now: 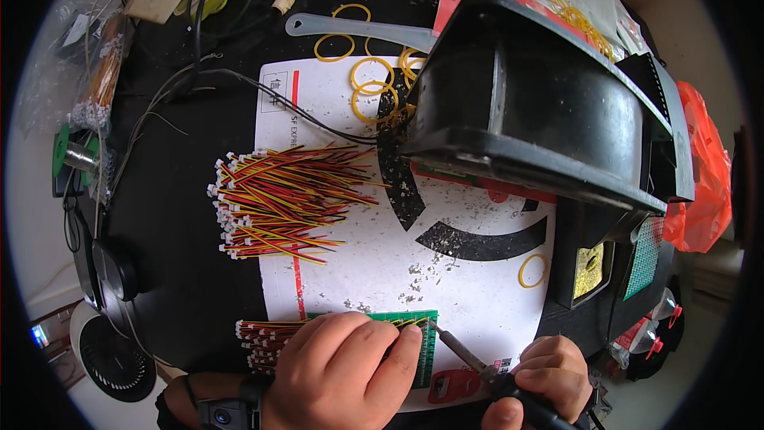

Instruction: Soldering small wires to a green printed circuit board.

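Observation:
Low in the head view, my left hand (342, 366) lies over a green circuit board (424, 362), its fingers curled and pressed together. A thin yellow-and-black wire (410, 322) shows at its fingertips; the palm hides most of the board. My right hand (555, 382) is wrapped round the dark handle of a soldering iron (461, 350). The iron's tip meets the board's upper right corner, just beside my left fingertips. Red, black and yellow wires with white connectors (259, 334) stick out from the board's left side, partly under my left hand.
A loose pile of connector wires (286, 199) lies on a white printed sheet (334, 287). A large black box-shaped device (533, 103) overhangs its right side, near a yellow sponge (589, 271). Rubber bands (372, 73), a solder spool (78, 155) and a small fan (115, 358) are around.

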`<state>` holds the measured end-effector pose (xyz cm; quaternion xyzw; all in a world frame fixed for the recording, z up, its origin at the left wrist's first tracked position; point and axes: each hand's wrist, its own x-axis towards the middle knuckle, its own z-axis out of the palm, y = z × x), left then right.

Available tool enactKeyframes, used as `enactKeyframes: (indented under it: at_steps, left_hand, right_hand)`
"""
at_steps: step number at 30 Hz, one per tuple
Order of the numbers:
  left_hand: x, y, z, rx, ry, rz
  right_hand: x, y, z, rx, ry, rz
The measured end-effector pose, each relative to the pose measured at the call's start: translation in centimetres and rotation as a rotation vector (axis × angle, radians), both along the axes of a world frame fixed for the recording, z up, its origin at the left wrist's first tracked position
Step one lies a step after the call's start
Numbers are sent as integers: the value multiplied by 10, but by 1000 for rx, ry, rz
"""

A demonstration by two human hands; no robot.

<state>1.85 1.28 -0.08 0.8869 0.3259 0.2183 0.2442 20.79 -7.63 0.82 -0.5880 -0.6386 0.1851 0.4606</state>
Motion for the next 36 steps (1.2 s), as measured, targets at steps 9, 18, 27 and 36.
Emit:
enactKeyframes:
  at_steps: [9,18,27,36]
  left_hand:
    - [2,2,-5,-22,-30,-12]
    - [2,0,-4,-16,-33,2]
    - [0,-1,-1,-28,-24,21]
    - [0,0,-1,-44,-50,49]
  right_hand:
    - [1,1,-4,9,1,7]
    - [-1,0,-3,69,79,-37]
    - [-3,3,-1,51,51,-46]
    - [15,-16,-12,-89,62,53]
